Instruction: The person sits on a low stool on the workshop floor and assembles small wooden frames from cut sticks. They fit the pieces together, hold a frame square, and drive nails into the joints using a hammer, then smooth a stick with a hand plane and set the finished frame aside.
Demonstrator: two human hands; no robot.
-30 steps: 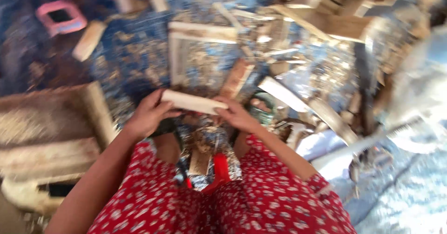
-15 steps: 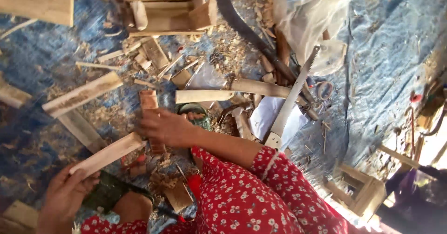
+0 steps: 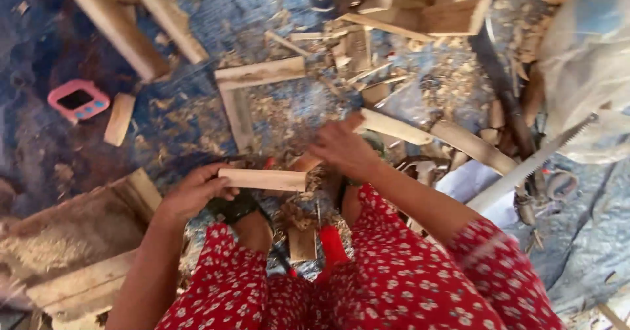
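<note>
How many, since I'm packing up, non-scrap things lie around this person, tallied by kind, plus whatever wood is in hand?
Pink plastic gadget: 1
Hand saw: 1
Red-handled tool: 1
Dark curved strip, perhaps a blade: 1
Wooden strip held in the left hand: 1
Total: 5

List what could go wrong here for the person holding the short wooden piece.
1. The hand saw lies toothed edge up beside the right arm; a sweep back could catch it.
2. The right hand reaches into offcuts and shavings; splinters seem likely.
3. The left hand grips only one end of the wooden piece, which might slip.
</note>
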